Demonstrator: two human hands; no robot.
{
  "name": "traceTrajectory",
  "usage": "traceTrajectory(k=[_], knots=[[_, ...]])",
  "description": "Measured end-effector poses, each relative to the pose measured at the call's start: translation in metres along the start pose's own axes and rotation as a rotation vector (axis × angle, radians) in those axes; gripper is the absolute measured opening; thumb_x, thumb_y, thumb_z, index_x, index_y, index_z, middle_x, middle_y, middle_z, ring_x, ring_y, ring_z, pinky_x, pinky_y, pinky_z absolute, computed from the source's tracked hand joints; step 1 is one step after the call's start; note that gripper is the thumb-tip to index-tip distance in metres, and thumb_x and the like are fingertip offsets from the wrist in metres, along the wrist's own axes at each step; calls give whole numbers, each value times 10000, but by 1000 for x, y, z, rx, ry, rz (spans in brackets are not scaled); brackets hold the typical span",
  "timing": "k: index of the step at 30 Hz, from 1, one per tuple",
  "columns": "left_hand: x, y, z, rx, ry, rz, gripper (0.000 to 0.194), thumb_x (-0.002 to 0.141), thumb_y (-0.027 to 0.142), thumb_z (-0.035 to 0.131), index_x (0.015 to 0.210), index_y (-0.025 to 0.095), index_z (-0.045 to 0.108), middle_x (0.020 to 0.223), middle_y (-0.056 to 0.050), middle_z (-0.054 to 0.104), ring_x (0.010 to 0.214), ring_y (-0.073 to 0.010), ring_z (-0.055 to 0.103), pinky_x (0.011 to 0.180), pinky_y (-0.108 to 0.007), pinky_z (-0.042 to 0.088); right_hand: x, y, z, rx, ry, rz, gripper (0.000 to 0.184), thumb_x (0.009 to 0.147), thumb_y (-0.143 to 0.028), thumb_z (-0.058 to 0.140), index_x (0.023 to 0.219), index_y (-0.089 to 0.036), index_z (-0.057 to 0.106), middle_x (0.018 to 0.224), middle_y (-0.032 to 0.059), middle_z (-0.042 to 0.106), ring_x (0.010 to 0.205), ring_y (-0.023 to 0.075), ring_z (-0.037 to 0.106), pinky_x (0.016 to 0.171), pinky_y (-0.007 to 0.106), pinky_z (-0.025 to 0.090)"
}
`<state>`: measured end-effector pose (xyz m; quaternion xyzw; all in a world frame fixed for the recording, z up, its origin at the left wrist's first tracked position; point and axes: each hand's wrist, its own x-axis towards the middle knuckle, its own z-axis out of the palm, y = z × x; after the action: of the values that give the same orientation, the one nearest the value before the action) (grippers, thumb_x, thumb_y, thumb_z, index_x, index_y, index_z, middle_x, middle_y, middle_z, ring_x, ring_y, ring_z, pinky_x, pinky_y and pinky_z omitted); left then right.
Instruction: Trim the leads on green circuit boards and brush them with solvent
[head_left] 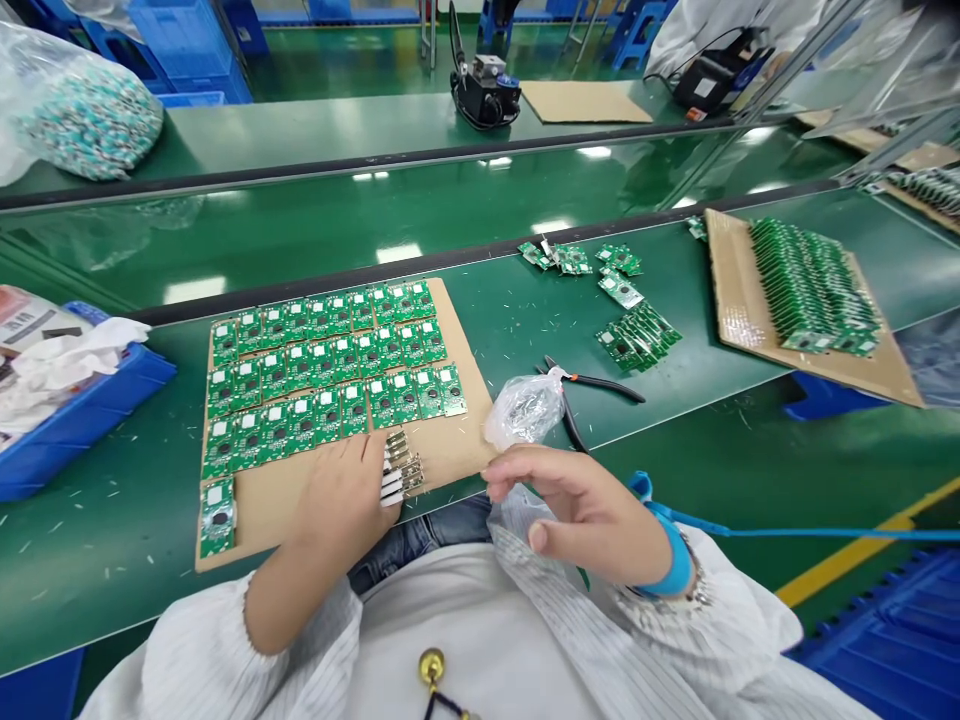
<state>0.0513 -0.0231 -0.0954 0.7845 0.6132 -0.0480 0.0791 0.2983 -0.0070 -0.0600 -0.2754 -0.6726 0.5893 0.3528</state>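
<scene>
My left hand (341,495) is closed around a small stack of circuit boards (401,468), whose edges poke out past the fingers on the right. It is over the lower part of a cardboard sheet (442,440). On that sheet lie rows of green circuit boards (300,370), with a single board (217,515) at the lower left corner. My right hand (577,505) is raised near the table's front edge, fingers apart and curved, holding nothing. A blue wrist strap (679,555) circles that wrist. Just beyond it are a clear plastic bag (526,408) and black-handled cutting pliers (600,385).
Loose boards (637,335) lie in small piles right of centre. Densely stacked boards (814,290) stand on another cardboard (739,300). A blue bin (90,410) sits at left. Across the divider are a bag of small parts (90,120) and a black device (486,95). Another person sits at upper right.
</scene>
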Motion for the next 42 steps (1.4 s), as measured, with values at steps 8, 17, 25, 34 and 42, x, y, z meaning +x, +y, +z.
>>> traceTrajectory(k=[8,17,25,34,42], knots=[[4,1,-5,-33,-74,-22,305,705,158,517,1003,105,548,941,-151,635,902,-316,593,803,-406,464,-19,-9,-24,-141,181,51,310,843,-401,600,1110,-246,628,899,60,661,841,163,623,724,280,525],[1,-4,-22,-280,-76,-179,298,709,354,556,944,184,491,865,-89,640,807,-285,643,680,-371,515,-32,16,-98,-997,433,487,573,792,-469,569,1270,-162,499,1164,139,602,1068,256,582,913,415,472],[-13,-25,-3,-1127,-175,-380,606,613,409,693,1140,241,445,1184,-82,647,1087,-297,611,859,-358,557,-20,60,-89,-1302,343,755,1138,487,-575,774,1431,-147,304,1425,274,301,1300,465,286,954,617,314],[-15,14,-17,-1638,-404,-144,973,501,731,696,1289,225,434,1005,-115,658,912,-307,626,779,-425,526,-13,49,-111,-1292,176,727,739,700,-413,667,1317,-64,457,1033,186,549,979,319,543,866,415,435],[-15,14,-25,-1550,-289,139,669,655,668,637,1158,256,478,956,-60,622,882,-214,615,780,-320,507,-35,16,-120,-981,327,614,508,738,-418,588,1154,-130,544,883,102,567,777,236,567,725,393,485]])
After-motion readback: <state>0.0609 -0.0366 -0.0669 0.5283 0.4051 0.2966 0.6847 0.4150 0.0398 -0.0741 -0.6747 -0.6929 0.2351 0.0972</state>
